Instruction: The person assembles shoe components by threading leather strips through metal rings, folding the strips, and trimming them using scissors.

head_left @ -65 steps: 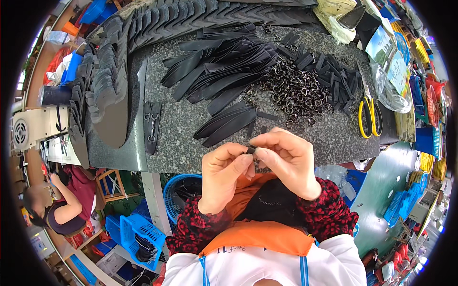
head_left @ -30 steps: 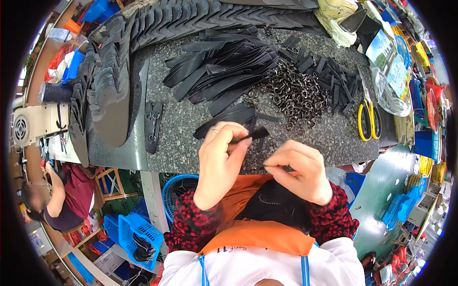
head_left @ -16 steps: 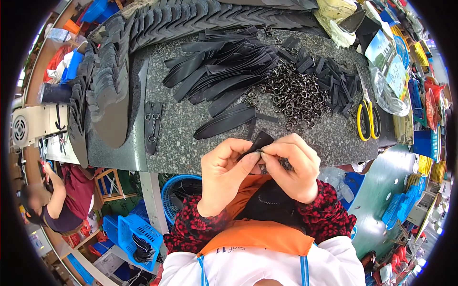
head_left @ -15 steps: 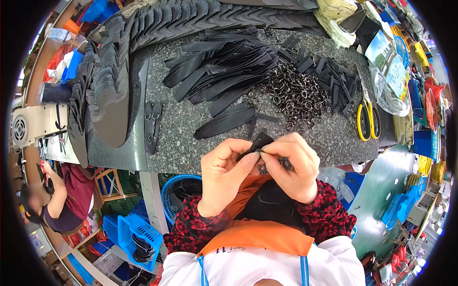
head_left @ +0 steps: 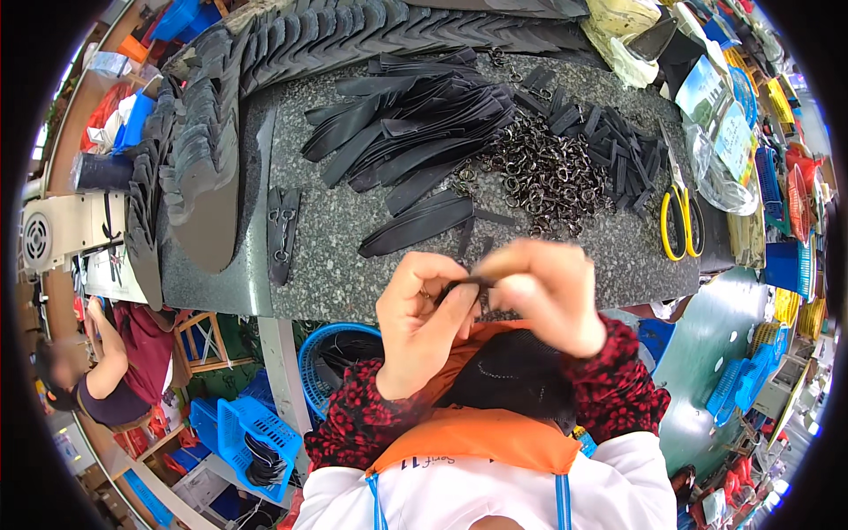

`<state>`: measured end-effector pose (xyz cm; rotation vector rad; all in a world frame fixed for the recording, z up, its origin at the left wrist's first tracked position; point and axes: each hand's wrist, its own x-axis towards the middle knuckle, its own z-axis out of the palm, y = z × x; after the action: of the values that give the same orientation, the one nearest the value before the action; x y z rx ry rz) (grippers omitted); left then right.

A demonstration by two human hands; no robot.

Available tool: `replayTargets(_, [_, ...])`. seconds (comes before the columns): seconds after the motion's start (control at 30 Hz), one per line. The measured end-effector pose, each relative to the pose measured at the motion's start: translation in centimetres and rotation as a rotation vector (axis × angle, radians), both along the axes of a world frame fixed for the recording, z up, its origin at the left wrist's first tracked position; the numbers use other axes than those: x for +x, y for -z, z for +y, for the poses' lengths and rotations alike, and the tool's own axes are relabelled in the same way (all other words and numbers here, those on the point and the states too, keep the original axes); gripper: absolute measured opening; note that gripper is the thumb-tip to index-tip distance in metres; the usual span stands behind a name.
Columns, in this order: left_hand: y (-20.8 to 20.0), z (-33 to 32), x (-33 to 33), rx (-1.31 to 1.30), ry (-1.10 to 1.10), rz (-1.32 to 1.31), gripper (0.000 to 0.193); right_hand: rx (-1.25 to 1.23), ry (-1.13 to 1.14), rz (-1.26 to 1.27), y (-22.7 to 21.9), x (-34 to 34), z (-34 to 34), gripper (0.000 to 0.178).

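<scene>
Speckled grey tabletop (head_left: pixel 340 283) spans the middle of the frame. Left of centre, a dark strap pair (head_left: pixel 283 252) with metal links lies with its long axis near vertical. Upper centre: pile of long black straps (head_left: pixel 397 132). Lower centre: left hand (head_left: pixel 415 322), thumb and forefinger pinching a small dark piece (head_left: pixel 478 280). The piece sits at the frame's centre, between both hands; its exposed part runs roughly left to right, remainder hidden by fingers. The left hand has the surer contact. Right hand (head_left: pixel 556 291), blurred, has bent fingertips at the piece's right end; cannot tell whether they grip. Farther up: heap of metal clasps (head_left: pixel 552 168). Right: yellow-handled scissors (head_left: pixel 677 212).
</scene>
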<state>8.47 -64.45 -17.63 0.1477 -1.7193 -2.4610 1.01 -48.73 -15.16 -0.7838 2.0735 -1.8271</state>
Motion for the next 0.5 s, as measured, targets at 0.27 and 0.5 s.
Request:
replayTargets(0.27, [-0.7, -0.2, -0.5, -0.042, 0.126, -0.06, 0.017, 0.11, 0.023, 0.211, 0.0, -0.5, 0.5, 0.011])
replayTargets(0.5, [-0.7, -0.5, -0.1, -0.149, 0.037, -0.125, 0.013, 0.151, 0.105, 0.603, 0.2, 0.3, -0.3, 0.035])
